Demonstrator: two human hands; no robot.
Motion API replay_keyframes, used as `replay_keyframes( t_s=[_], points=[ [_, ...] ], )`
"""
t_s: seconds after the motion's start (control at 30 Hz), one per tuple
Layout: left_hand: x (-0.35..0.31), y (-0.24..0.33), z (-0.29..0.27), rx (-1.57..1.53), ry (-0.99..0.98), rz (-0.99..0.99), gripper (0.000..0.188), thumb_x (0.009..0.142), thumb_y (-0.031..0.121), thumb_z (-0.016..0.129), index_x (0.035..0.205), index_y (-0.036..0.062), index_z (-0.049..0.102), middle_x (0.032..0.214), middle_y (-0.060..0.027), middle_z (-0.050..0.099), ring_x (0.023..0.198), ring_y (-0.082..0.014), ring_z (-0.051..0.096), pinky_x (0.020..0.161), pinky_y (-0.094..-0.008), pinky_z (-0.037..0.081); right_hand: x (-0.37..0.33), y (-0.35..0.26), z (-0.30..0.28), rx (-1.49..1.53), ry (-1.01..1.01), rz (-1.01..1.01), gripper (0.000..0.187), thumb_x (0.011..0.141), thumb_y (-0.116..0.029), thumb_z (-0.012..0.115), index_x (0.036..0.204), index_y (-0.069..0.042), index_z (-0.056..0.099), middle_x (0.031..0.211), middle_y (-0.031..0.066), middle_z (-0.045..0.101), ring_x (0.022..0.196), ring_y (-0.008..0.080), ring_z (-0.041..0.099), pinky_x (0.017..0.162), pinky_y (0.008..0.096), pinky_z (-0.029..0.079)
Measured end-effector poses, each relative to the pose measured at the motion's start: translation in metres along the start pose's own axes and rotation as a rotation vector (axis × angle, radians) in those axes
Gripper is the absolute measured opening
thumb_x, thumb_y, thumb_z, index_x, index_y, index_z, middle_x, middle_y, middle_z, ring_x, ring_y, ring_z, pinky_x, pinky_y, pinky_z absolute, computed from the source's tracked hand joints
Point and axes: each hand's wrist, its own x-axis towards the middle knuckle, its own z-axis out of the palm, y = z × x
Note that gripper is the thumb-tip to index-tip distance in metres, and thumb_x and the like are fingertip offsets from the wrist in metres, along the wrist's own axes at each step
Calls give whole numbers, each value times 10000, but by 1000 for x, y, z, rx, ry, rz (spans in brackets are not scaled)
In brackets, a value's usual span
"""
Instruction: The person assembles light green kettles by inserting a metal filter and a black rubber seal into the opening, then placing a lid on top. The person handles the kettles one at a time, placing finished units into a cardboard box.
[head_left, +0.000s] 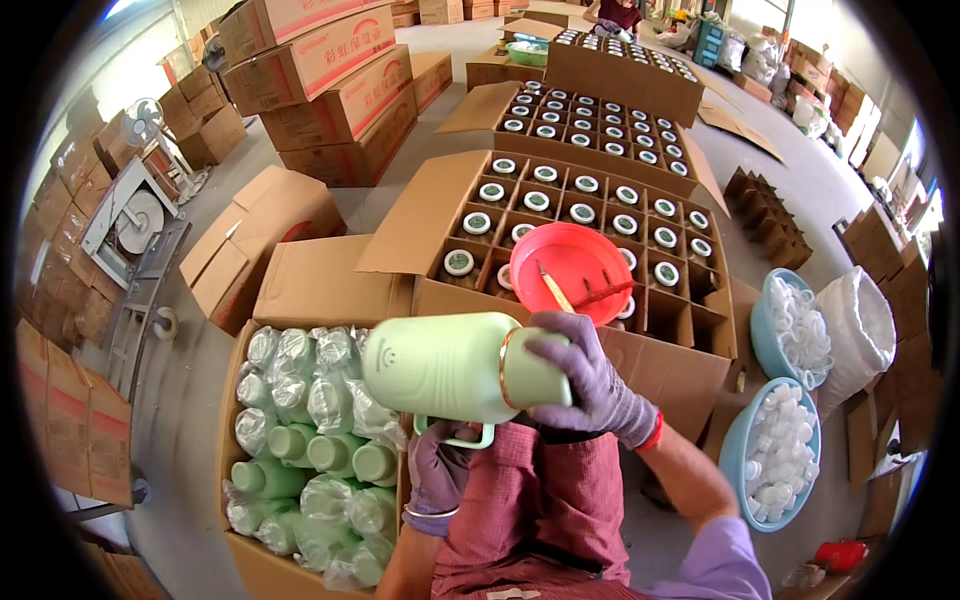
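A pale green thermos jug lies sideways in front of me above my lap, its base to the left and a gold ring near its neck end. My gloved right hand is closed round the neck end. Underneath, my gloved left hand grips the jug by its handle; the jug hides some of those fingers. Just beyond the jug, a red basin holds thin brush-like sticks. It rests on a divided carton of vessels with white-rimmed tops. At my left, an open carton contains green jugs, many wrapped in clear plastic.
Two blue tubs of white plastic parts stand at my right, beside a white sack. More divided cartons run away ahead. Stacked boxes, a fan and a wheeled machine are at left. Another person is far ahead.
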Motion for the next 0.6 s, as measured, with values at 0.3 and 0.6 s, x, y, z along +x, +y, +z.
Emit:
replay_keyframes(
  t_s=[0.3, 0.6],
  points=[
    [-12, -23, -114, 683, -587, 527, 450, 1058, 188, 438, 1463, 10, 353, 1451, -108, 459, 1258, -212, 496, 1064, -359, 427, -40, 10, 8, 948, 26, 852, 471, 1045, -355, 444, 1360, -14, 520, 1257, 94, 629, 1134, 206, 606, 1041, 367, 455],
    [-82, 6, -82, 1777, -825, 672, 714, 746, 181, 716, 1421, 171, 483, 1519, -156, 397, 1422, -356, 366, 1174, -573, 253, -72, 16, 20, 857, -307, 587, 572, 728, -380, 720, 1123, 30, 667, 1155, 137, 655, 1060, 253, 637, 926, 373, 500]
  ],
)
